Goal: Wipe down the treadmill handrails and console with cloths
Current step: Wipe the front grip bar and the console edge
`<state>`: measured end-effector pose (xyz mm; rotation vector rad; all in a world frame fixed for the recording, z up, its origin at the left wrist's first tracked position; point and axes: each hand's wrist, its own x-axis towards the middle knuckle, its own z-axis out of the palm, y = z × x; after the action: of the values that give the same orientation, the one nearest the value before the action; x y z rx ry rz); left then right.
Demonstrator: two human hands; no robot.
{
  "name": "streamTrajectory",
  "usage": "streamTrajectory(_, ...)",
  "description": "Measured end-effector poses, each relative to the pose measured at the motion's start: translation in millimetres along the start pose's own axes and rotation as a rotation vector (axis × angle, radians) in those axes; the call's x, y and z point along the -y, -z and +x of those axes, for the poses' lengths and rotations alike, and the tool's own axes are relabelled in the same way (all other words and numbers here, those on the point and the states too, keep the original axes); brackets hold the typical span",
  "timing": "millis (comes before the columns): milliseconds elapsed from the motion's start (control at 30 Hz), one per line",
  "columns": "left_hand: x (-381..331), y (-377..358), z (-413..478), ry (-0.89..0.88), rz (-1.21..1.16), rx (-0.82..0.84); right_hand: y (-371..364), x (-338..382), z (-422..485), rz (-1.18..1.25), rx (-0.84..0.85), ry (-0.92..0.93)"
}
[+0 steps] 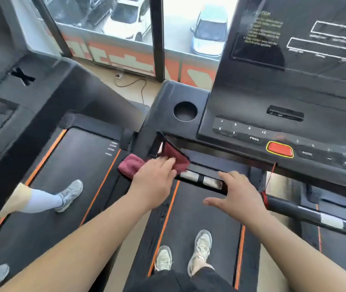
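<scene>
View from a head camera, looking down at a person standing on a black treadmill belt (199, 209) edged with orange stripes. The left hand (153, 180) lies on a dark red cloth (131, 164), its grip loose, with fingers stretched fairly flat and pressing the cloth down rather than curling round it. The cloth sits at the left end of the black front handrail with silver sensor plates (211, 182), just below the corner of the black treadmill console (283, 98), and part of it hangs over the rail's outer side. The right hand (238, 194) has its grip wide open, with fingers and thumb spread and nothing in them, the fingertips near the rail just right of the sensor plates. A red oval stop button with a yellow rim (279, 149) sits on the console. A round cup holder (185, 111) is at its left. Another person's leg in a pale sock (41, 202) stands on the neighbouring treadmill.
</scene>
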<state>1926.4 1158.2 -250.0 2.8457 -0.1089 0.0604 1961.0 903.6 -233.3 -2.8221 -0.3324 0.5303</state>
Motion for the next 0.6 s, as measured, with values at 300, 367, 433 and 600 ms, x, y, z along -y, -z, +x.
streamTrajectory(300,6,-30,27,-0.014,0.177,0.051,11,-45,-16,-0.197,-0.053,-0.081)
streamTrajectory(367,-11,-40,31,0.146,0.101,-0.028,14,-51,-9,-0.238,-0.046,-0.053)
streamTrajectory(433,-37,-53,34,0.389,-0.003,-0.115,15,-52,-4,-0.233,-0.023,-0.037)
streamTrajectory(600,-105,-85,29,0.241,-0.063,-0.223,17,-53,4,-0.265,0.001,-0.009)
